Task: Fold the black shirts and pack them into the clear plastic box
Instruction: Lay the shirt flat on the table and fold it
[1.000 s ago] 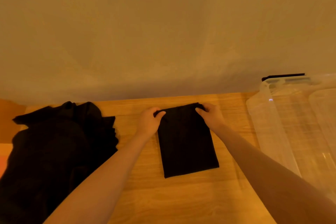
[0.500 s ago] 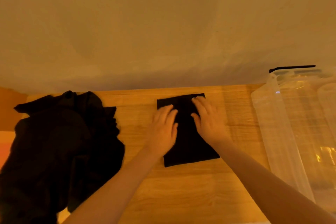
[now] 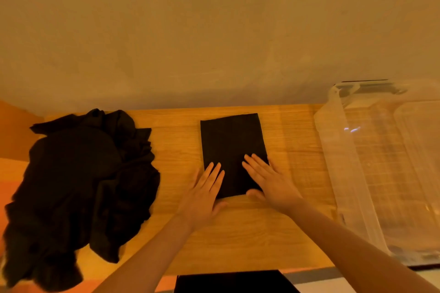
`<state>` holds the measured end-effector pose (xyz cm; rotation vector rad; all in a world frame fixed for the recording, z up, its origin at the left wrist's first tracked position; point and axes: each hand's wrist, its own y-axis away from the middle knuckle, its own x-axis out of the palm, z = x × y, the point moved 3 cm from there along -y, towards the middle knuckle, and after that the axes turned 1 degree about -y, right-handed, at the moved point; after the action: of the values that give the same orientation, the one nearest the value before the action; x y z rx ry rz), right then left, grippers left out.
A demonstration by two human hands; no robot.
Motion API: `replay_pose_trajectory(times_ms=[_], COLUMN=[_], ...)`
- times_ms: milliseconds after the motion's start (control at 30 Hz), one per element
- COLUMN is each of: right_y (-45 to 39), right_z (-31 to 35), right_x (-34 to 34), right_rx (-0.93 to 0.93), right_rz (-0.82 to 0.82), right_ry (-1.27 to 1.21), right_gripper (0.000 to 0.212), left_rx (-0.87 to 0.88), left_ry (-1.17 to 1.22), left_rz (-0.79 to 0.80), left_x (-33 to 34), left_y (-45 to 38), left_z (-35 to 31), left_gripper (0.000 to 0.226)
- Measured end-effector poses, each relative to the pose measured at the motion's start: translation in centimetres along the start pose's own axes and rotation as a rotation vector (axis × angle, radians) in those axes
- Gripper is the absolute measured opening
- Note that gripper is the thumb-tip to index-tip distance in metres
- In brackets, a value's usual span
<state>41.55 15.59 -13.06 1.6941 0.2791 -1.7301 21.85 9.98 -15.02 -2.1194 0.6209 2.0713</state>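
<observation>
Folding on this piece looks finished to me: the folded black shirt (image 3: 232, 150) lies as a neat rectangle on the wooden table (image 3: 238, 233), and I have both hands flat on its near end. My left hand (image 3: 204, 195) rests with straight, spread fingers on the near left corner, half on cloth and half on wood. My right hand (image 3: 269, 181) presses the near right part the same way, fingers straight, thumb out along the near hem. Neither hand pinches or curls round anything, so the shirt is pressed, not held.

What remains, as I judge it, is most of the job. Well away beyond my left hand sits a heap of unfolded black shirts (image 3: 78, 188), crumpled and overlapping; I cannot count them. The folded one has yet to go into the box.

The clear plastic box (image 3: 333, 162) stands beyond my right hand, apart from the shirt with bare wood between. Through its walls I see no shirts inside, though its far right part is cut off from view. Something dark lies at its near bottom corner, too blurred to name.
</observation>
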Motion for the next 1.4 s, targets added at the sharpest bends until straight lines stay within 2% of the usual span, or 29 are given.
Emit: replay_pose_trajectory(times_ms=[100, 233, 400, 467, 533, 600, 667, 767, 833, 933, 1000, 1167, 1233, 1333, 1367, 1400], right_y=[1.8, 1.7, 1.8, 2.4, 3.0, 3.5, 3.7, 3.7, 3.7, 3.3, 2.9, 2.2, 2.1, 1.7, 1.5, 1.2], right_z=[0.0, 0.0, 0.0, -0.3, -0.6, -0.7, -0.5, -0.8, -1.2, -1.8, -2.0, -2.1, -1.8, -1.4, -1.3, -1.3], right_x=[1.7, 1.0, 0.4, 0.6, 0.6, 0.7, 0.3, -0.6, -1.0, -1.9, -2.2, -2.9, -3.4, -4.2, -4.3, -4.4], right_rx=[-0.018, -0.01, -0.04, -0.015, 0.006, 0.019, -0.005, 0.035, 0.161, 0.349, 0.428, 0.447, 0.436, 0.421, 0.419, 0.414], right_rz=[0.084, 0.075, -0.04, -0.088, -0.142, -0.166, -0.146, -0.098, -0.055, -0.018, -0.018, -0.123, -0.171, -0.229, -0.23, -0.226], right_ry=[-0.026, -0.057, 0.015, 0.046, 0.037, 0.004, -0.077, -0.329, -0.547, -0.758, -0.846, -0.911, -1.011, -1.123, -1.13, -1.127], right_gripper=[0.066, 0.048, 0.054, 0.055, 0.053, 0.05, 0.043, 0.034, 0.033, 0.03, 0.027, 0.019, 0.01, 0.015, 0.016, 0.016], left_rx=[-0.039, -0.025, 0.028, 0.021, -0.003, -0.032, -0.05, -0.117, -0.16, -0.265, -0.365, -0.454, -0.451, -0.257, -0.21, -0.194], left_ry=[0.014, 0.063, 0.173, 0.194, 0.202, 0.212, 0.162, 0.172, 0.234, 0.497, 0.711, 0.925, 1.051, 0.903, 0.844, 0.854], left_rz=[0.028, -0.018, -0.126, -0.144, -0.125, -0.076, -0.065, -0.132, -0.184, -0.21, -0.161, -0.221, -0.137, 0.203, 0.225, 0.185], left_x=[0.2, -0.4, -1.4, -1.6, -1.5, -1.4, -1.3, -1.9, -2.3, -3.3, -3.8, -5.5, -5.6, -4.5, -4.1, -3.8], left_y=[1.3, 1.2, 1.6, 2.0, 2.3, 2.6, 2.6, 2.2, 2.1, 1.7, 1.4, 1.0, 1.1, 1.4, 1.4, 1.3], left_z=[-0.2, 0.4, 0.9, 0.9, 0.8, 0.3, -0.3, -0.8, -0.9, -0.7, -0.2, 0.0, 0.0, -0.6, -0.8, -0.9], left_gripper=[0.068, 0.053, 0.052, 0.044, 0.042, 0.049, 0.057, 0.043, 0.033, 0.029, 0.025, 0.014, 0.003, 0.042, 0.049, 0.044])
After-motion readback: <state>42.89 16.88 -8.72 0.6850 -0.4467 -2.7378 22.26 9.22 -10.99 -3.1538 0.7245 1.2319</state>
